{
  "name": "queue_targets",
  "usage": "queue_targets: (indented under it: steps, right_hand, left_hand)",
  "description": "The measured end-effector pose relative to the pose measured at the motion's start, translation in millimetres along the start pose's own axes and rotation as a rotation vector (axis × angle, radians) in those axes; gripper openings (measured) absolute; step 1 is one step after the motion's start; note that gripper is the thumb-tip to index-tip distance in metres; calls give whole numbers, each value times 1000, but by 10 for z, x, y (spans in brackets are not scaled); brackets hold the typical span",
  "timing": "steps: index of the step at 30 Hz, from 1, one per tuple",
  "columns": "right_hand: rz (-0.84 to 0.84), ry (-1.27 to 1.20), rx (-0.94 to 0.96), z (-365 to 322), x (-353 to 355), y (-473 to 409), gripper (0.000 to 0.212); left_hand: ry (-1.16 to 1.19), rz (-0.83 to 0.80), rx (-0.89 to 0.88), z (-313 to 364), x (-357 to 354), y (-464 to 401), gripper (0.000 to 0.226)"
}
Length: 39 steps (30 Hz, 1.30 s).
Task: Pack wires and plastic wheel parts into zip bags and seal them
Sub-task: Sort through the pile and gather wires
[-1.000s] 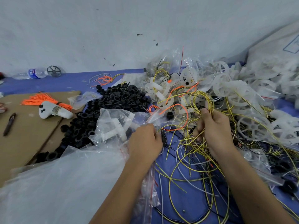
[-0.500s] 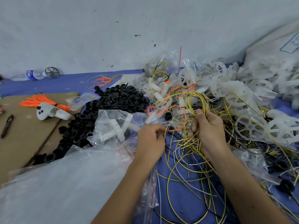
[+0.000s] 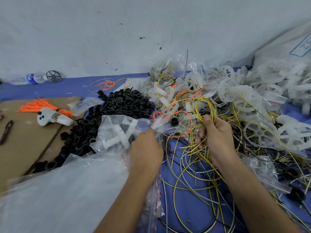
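The right hand [image 3: 217,137] has its fingers curled tight round a bundle of thin yellow-and-black striped wires [image 3: 204,108], glossy strands looped up above the thumb and trailing loose below the wrist across the blue cloth [image 3: 190,199]. Just to its left, the left hand [image 3: 145,148] pinches the crinkled mouth of a clear zip bag with a red seal strip [image 3: 116,130], and inside that thin shiny film sits a milky white plastic spoked wheel part [image 3: 117,139]. Between the two hands, a bright orange wire [image 3: 178,113] arcs over a single black plastic nut [image 3: 174,121]. Beyond the bag, a heap of small black ring-shaped plastic parts [image 3: 116,106] spreads matte and knobbly toward the cloth's far edge. Off to the right, a big tangle of translucent white wheel parts [image 3: 249,98] piles up to the far right corner, threaded with more yellow wire. In the near left corner, a large soft sheet of cloudy clear plastic [image 3: 58,190] billows in folds. Left again, a flat brown cardboard sheet [image 3: 21,148] carries a tied bunch of orange wires [image 3: 45,106], a smooth white handheld controller [image 3: 53,117] lying just beside it and a dark pen [image 3: 6,132]. Along the far left edge a clear water bottle with a blue label [image 3: 32,78] lies on its side next to a black spoked wheel [image 3: 53,76], against a rough, speckled grey-white wall [image 3: 117,31].
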State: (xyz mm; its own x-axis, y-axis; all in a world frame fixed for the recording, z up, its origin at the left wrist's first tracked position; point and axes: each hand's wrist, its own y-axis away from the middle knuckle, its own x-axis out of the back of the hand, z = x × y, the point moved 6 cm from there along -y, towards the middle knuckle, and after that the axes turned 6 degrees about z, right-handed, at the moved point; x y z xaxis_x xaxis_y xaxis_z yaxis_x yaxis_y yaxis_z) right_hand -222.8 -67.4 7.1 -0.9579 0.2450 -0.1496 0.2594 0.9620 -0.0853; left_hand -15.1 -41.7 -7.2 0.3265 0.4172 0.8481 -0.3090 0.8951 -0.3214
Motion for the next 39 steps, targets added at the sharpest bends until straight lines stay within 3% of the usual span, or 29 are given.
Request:
queue_targets:
  steps: [4,7,10,14,21,24,29,34,37,39]
  right_hand:
    - [1,-3,8,-2,3,-5,33]
    - [-3,10,29,-15,12,-8,34]
    - [-25,93,89,-68,17,4,38]
    - [-125,180,184,-182,-53,64,43]
    - [-315,664,360,-251,-150,119,45]
    - [-348,866,453,-236,-274,162,41]
    - [-556,985,592,-268,-593,339,27]
    - [-737,894,307,-232,-833,407,20]
    - [-791,524,-140,-163,-892,396,46]
    - [-774,318,-298,-138,-967,340,48]
  left_hand:
    - [251,85,154,-144,60,-38,13]
    - [576,344,318,-237,240,-28,24]
    - [776,522,172,-148,407,-2,27]
    - [781,592,-32,5,488,73,27]
    - [810,769,-65,-27,573,117,19]
    - [814,716,-167,46,579,116,18]
    - [708,568,-417,275,524,170,20]
    - [660,540,-499,349,503,209,27]
    - [725,536,-510,361,539,239,30]
    - [740,549,-527,408,566,275,29]
